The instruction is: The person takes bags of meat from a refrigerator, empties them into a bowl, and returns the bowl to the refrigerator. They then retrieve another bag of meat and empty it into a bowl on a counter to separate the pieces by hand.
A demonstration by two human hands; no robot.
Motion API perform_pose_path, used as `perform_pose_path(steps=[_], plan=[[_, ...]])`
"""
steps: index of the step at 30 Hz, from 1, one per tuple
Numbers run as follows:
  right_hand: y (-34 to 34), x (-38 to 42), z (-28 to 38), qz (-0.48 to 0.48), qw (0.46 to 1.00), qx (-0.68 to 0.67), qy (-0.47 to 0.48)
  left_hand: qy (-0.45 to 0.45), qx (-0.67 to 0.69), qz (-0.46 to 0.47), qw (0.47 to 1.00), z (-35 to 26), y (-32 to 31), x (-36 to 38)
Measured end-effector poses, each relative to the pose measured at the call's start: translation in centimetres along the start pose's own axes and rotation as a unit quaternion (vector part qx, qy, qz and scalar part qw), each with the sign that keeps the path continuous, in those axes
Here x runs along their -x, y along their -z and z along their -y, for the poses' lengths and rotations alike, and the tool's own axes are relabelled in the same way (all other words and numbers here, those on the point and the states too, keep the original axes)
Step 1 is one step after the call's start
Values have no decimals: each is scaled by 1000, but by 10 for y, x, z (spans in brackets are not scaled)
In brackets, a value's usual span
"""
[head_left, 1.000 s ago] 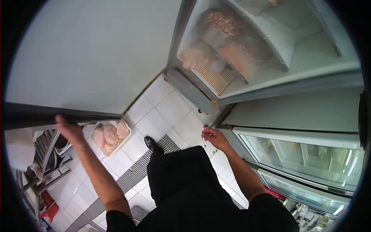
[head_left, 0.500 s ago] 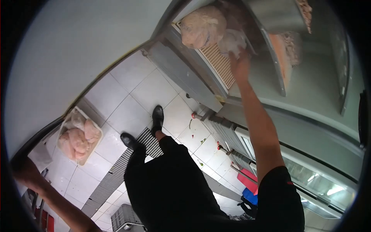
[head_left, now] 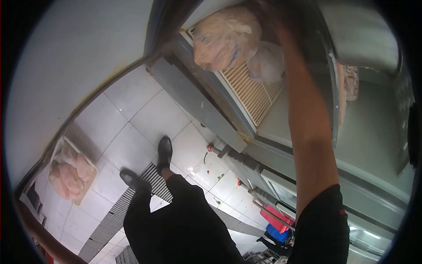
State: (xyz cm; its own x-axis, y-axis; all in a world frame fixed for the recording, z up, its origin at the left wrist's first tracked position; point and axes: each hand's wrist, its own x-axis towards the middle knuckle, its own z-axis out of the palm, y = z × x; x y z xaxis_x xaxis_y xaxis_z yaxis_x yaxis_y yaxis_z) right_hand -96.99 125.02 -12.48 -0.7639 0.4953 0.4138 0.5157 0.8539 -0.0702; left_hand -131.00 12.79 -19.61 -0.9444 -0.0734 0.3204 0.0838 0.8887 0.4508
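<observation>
In the head view, the right forearm (head_left: 310, 127) crosses the open cabinet to the right of the slatted rack (head_left: 250, 90). The right hand (head_left: 270, 12) is deep inside, above the rack in the view, blurred in shadow; whether its fingers are apart, together or clamped on something cannot be told. The left forearm (head_left: 50, 240) enters low, far to the left of the rack, and the left hand is out of sight, so its fingers cannot be told either.

The large tied bag (head_left: 226, 39) lies over the rack's upper end, overhanging its left edge. The smaller whitish bag (head_left: 266, 64) is just beside it, partly over the rack and close to the right forearm. Bare slats leave open room below both bags. A metal-edged divider (head_left: 332, 97) stands right of the rack, beyond the forearm.

The white door panel (head_left: 74, 57) spreads to the left of the rack. Near its lower edge, on the tiled floor (head_left: 132, 114), sits a tray of raw poultry (head_left: 72, 176). Open tiles separate this tray from the rack. Two black shoes stand by a striped floor grate (head_left: 110, 220), below and left of the rack; green scraps (head_left: 217, 201) dot the tiles right of them.
</observation>
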Motion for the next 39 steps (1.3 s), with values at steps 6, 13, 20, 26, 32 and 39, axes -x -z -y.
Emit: perform_pose_path(steps=[6, 13, 20, 26, 32, 39], plan=[[-3, -11, -18, 42, 997, -54, -26, 10, -8, -7, 1000, -4, -12, 23], [12, 9, -28, -1, 960, -254, -117, 6, -6, -16, 1000, -21, -22, 51], [66, 144, -11, -91, 773, -580, -239, 92, 203, -27, 974, -220, -75, 196], [89, 208, 79, -100, 768, -598, -205, 276, 499, 471, 673, -476, -138, 394], [78, 243, 125, -61, 824, -542, -152, 258, 662, 620, 333, -647, -206, 387], [85, 196, 152, 243, 820, -514, -69, 293, 747, 570, 177, -607, -265, 365]])
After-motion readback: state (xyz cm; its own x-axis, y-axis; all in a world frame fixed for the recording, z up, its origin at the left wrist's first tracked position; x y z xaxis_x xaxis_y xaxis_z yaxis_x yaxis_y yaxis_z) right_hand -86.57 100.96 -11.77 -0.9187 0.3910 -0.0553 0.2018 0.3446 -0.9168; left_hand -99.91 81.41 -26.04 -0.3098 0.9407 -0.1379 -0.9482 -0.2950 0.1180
